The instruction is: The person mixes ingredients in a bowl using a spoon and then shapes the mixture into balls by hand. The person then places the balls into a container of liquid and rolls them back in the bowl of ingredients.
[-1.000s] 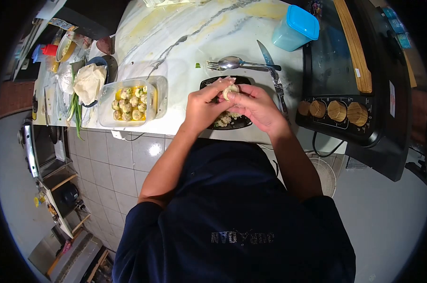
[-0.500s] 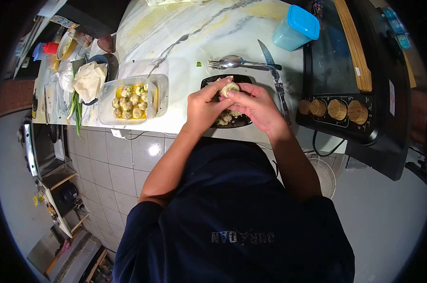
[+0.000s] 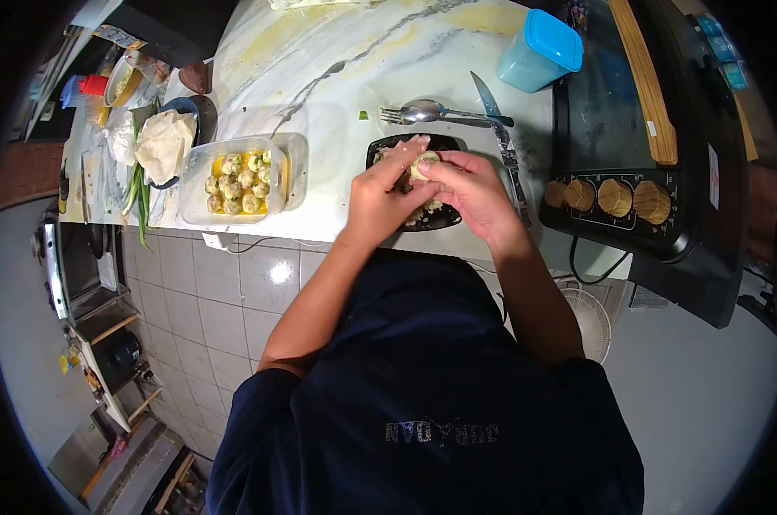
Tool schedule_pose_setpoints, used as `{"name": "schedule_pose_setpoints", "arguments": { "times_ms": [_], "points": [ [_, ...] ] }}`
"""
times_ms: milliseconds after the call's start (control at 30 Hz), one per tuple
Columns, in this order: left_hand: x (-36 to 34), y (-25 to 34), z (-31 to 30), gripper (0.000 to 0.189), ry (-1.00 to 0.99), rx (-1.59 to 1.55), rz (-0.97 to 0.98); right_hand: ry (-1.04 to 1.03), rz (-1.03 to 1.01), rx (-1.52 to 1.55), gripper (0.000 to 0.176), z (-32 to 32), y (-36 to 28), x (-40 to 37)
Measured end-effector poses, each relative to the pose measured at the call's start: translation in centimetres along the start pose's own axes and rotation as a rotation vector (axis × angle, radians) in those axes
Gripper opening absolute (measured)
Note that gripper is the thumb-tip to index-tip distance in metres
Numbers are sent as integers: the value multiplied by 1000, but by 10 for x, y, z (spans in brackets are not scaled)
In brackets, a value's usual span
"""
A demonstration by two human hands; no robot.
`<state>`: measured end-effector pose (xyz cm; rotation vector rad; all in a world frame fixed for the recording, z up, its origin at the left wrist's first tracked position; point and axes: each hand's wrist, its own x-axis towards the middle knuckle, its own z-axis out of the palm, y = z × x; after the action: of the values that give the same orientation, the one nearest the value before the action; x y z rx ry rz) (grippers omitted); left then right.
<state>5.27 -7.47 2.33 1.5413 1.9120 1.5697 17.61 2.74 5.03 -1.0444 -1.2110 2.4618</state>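
Observation:
A small pale round dumpling point(image 3: 424, 164) is held between both hands above a black tray point(image 3: 450, 217). My left hand point(image 3: 380, 199) wraps its fingers around the far and left side of it. The thumb and fingertips of my right hand point(image 3: 481, 199) pinch it from the right. Beneath my hands the tray holds a crumbly, pale filling point(image 3: 416, 215), partly hidden by them. To the left, a clear plastic container point(image 3: 193, 184) holds several dumplings in yellow liquid, flecked with green.
Behind the tray lie a spoon point(image 3: 422, 111), a fork point(image 3: 391, 115) and a knife point(image 3: 485, 93). A blue-lidded tub point(image 3: 526, 64) stands at the back right, beside a black oven point(image 3: 698, 227). Flat pale wrappers point(image 3: 165, 144) and green onions point(image 3: 139, 193) lie at the left.
Both hands have shifted slightly to the right with the dumpling. The fingers of my left hand have straightened a little along its far side.

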Motion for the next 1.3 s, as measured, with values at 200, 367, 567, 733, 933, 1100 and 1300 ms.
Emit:
{"name": "schedule_pose_setpoints", "arguments": {
  "times_ms": [200,367,567,733,933,1100,1300],
  "points": [
    [16,-10,-21,49,-282,-223,-76,-118,100,-136,30,-7,-15,3],
    [8,-2,-11,45,-107,-176,-198,-63,1,-2,31,5,-3,-4],
    [15,-10,-28,46,-362,-216,-119,-191,47,-177,29,-5,-13,-2],
    [8,-1,-9,48,-116,-151,-107,-90,-13,-66,29,4,-8,-1],
    [7,1,-19,45,-231,-296,-95,-123,77,-215,31,0,-12,-5],
    [2,10,-14,51,-156,-19,-166,-59,1,-3,32,5,2,-3],
    [7,6,-34,49,-288,-157,-47,-150,126,-132,30,0,-7,4]
  ]
}}
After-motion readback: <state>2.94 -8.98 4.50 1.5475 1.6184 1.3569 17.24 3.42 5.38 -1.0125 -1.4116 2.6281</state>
